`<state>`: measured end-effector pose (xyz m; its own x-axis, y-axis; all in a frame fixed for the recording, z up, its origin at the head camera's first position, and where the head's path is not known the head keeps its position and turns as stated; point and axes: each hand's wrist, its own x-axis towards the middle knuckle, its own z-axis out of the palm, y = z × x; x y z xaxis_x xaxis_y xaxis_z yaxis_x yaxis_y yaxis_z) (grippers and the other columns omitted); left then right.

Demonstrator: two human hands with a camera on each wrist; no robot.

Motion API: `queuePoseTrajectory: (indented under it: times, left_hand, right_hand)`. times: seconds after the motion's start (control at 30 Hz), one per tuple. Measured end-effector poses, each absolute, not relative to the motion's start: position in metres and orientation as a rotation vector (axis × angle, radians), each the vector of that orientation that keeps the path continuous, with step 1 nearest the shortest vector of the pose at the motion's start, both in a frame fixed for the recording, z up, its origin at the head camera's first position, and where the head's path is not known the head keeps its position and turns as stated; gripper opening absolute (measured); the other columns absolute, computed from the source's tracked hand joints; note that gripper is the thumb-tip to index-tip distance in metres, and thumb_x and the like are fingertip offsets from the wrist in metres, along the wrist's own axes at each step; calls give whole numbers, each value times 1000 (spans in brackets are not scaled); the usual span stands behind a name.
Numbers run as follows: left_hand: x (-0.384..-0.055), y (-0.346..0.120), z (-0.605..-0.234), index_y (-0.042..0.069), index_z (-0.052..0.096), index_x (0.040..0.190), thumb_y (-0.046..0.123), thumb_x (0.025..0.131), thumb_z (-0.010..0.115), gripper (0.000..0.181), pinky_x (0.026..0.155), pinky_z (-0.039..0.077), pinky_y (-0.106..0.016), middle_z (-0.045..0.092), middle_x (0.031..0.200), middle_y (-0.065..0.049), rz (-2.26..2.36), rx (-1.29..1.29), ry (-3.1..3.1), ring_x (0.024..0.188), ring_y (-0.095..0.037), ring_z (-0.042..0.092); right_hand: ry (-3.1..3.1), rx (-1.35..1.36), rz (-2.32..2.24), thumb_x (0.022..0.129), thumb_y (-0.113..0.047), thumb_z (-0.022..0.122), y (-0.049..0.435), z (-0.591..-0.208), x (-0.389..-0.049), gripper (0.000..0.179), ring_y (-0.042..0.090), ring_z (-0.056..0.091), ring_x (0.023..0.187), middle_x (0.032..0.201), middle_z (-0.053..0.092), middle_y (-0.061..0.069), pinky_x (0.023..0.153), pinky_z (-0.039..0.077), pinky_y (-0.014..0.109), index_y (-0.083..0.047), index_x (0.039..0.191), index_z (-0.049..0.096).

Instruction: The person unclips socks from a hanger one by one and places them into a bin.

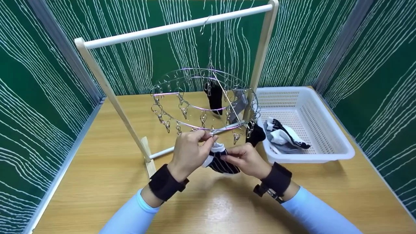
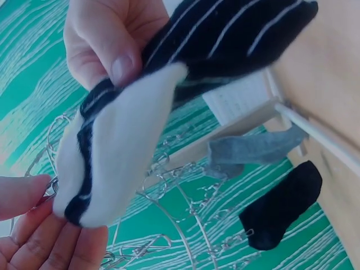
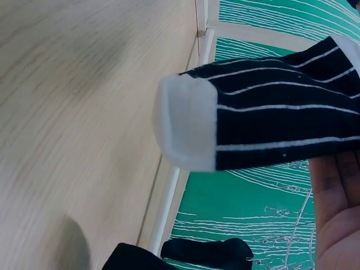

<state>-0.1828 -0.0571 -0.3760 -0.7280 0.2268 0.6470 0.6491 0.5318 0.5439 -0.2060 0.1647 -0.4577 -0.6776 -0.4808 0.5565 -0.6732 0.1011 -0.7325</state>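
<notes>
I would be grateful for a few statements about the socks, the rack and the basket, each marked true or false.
1. The right hand holds the striped sock. True.
2. The left hand lies idle on the table. False: it pinches a clip at the sock's cuff.
3. The hanger hangs from the bar of the rack. True.
4. In the head view, the basket stands left of the rack. False: it stands on the right.
5. A black-and-white sock lies in the basket. True.
6. No black sock hangs from the hanger. False: at least one black sock does.
</notes>
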Motion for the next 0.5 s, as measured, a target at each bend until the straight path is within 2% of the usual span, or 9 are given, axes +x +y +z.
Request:
queuePoseTrajectory:
  times: [0.07, 0.13, 0.23, 0.3, 0.5]
  left_hand:
    - [-183, -58, -376, 3, 76, 81, 9, 95, 81, 16, 56, 50, -29, 79, 76, -7, -1101, -709, -2261, 61, -17, 68]
    - [-183, -59, -376, 3, 76, 82, 9, 95, 81, 16, 61, 58, -35, 79, 77, -8, -1103, -708, -2258, 66, -20, 73]
    - [-184, -61, -376, 3, 76, 82, 9, 95, 81, 15, 67, 62, -39, 80, 77, -8, -1107, -702, -2262, 69, -23, 76]
    - [-185, -62, -377, 2, 76, 83, 9, 95, 81, 15, 70, 64, -41, 80, 77, -8, -1114, -697, -2268, 72, -24, 78]
    - [-184, -64, -377, -1, 77, 87, 9, 95, 81, 14, 72, 66, -46, 81, 82, -12, -1132, -658, -2282, 74, -26, 79]
  right_hand:
    - [-2191, 1190, 1597, 91, 12, 77, 167, -458, -205, 8, 2, 59, 57, 74, 78, 17, 49, 48, 15, 7, 95, 82]
    - [-2193, 1214, 1571, 91, 11, 77, 170, -459, -203, 10, 9, 64, 56, 78, 80, 16, 52, 52, 16, 5, 97, 83]
    - [-2199, 1246, 1548, 91, 13, 76, 174, -460, -200, 12, 16, 65, 56, 80, 80, 16, 54, 53, 16, 6, 99, 82]
    - [-2193, 1263, 1532, 90, 14, 76, 177, -459, -198, 14, 16, 67, 58, 83, 81, 17, 56, 54, 16, 7, 101, 82]
    - [-2137, 1289, 1467, 86, 17, 77, 189, -451, -195, 15, 12, 60, 52, 73, 77, 14, 50, 50, 16, 5, 94, 82]
